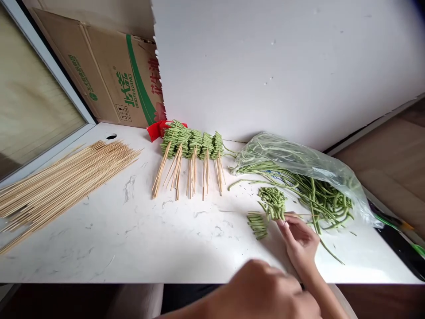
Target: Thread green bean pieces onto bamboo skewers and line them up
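My right hand point(300, 241) rests on the white table point(133, 239) with its fingertips closed on a thin bamboo skewer point(303, 215), right beside a small heap of cut green bean pieces point(272, 201). A second short bundle of cut pieces point(257, 223) lies just left of the fingers. My left hand point(265, 290) is low in the frame, close to the camera, above the table's front edge; only its back shows and its fingers are hidden. Several finished bean skewers point(192, 153) lie in a row at the table's back.
A big pile of bare bamboo skewers point(63, 181) covers the table's left side. A clear plastic bag of long green beans point(305, 173) lies at the right. A cardboard box point(109, 75) leans in the back left corner, with something red point(156, 130) at its foot.
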Available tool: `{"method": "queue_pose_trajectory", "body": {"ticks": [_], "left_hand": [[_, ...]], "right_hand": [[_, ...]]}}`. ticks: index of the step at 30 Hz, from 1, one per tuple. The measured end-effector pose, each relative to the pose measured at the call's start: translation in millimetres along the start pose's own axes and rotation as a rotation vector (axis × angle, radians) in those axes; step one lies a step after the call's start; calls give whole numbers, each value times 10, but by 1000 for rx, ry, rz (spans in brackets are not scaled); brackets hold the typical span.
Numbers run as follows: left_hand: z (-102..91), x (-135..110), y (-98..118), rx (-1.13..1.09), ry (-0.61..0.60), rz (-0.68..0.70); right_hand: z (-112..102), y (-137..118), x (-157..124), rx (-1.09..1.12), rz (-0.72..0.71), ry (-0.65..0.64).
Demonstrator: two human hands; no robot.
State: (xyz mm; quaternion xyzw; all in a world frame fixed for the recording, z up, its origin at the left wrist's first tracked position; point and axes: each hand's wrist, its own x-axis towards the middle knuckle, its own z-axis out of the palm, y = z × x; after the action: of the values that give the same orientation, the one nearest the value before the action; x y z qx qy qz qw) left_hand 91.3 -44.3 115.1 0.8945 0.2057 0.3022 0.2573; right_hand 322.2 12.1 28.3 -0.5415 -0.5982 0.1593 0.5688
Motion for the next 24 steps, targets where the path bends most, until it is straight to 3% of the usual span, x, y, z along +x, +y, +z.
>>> {"method": "queue_pose_trajectory", "body": {"ticks": [3, 5, 8, 12, 16, 21, 24], "left_hand": [[-162, 24, -174, 193, 184, -163], [-264, 23, -314, 330, 236, -282], [-292, -5, -510, 409, 215, -349], [-152, -59, -672, 388, 212, -352], [-3, -139, -681, 334, 260, -376], [127, -279, -521, 419, 354, -295], [170, -427, -429, 371, 397, -317]], "right_hand": [[15, -36, -29, 44, -118, -78], [10, -46, -51, 46, -172, -107], [-3, -56, -83, 23, -223, -91], [-13, -98, -122, 24, -288, -86], [-25, -199, -165, 44, -303, -91], [-68, -364, -221, 142, -175, -101], [-108, -450, -259, 180, -149, -117]]}}
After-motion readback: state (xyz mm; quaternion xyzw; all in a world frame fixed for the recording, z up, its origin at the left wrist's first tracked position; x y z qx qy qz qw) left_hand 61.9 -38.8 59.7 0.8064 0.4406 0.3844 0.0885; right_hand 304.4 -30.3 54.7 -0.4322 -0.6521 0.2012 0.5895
